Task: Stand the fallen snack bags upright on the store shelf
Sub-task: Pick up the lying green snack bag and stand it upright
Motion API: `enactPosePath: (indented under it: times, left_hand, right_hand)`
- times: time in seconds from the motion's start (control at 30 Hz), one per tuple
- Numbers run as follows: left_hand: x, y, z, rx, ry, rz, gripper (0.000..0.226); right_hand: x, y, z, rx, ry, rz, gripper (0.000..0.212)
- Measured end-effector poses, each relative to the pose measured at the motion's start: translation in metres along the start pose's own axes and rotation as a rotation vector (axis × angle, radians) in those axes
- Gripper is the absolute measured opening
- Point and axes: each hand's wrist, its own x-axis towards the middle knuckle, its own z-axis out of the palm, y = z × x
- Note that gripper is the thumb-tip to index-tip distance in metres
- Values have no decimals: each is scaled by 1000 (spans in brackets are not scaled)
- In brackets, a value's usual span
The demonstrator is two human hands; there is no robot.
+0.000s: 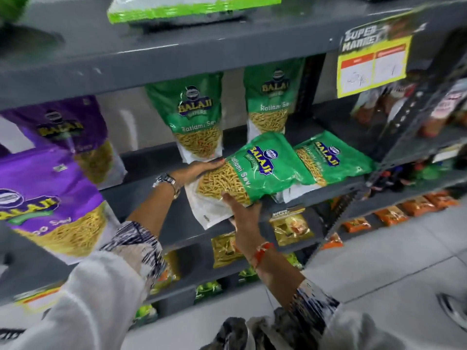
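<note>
A green Ratlami Sev bag (255, 170) lies tilted on the grey shelf (141, 195), its top pointing right. My left hand (202, 168) grips its far left edge and my right hand (242, 210) holds its near bottom edge. A second green bag (336, 157) lies flat just to the right, partly under the first. Behind them two green bags stand upright, one at the left (194, 117) and one at the right (273, 102).
Purple sev bags (45, 198) stand at the left of the same shelf. A yellow price sign (374, 66) hangs from the shelf above. Lower shelves hold small snack packets (290, 226). A grey upright post (394, 147) bounds the bay on the right; tiled floor lies beyond.
</note>
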Motion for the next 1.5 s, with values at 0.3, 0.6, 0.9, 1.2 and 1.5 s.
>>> enactPosePath:
  times: [0.3, 0.6, 0.9, 1.2, 1.5]
  left_hand:
    - [-52, -36, 10, -82, -89, 69, 77]
    - [-115, -48, 23, -193, 165, 244, 94]
    - [-118, -55, 29, -131, 338, 224, 57]
    - [-80, -48, 6, -68, 575, 229, 63]
    - [-66, -60, 0, -64, 578, 248, 77]
  right_hand:
    - [-5, -13, -29, -138, -216, -194, 78]
    - [-12, -62, -33, -315, -495, -224, 93]
    - [2, -61, -26, -555, -533, -300, 83]
    - [37, -66, 9, -646, -606, -417, 64]
    - [47, -56, 10, -635, -608, -376, 63]
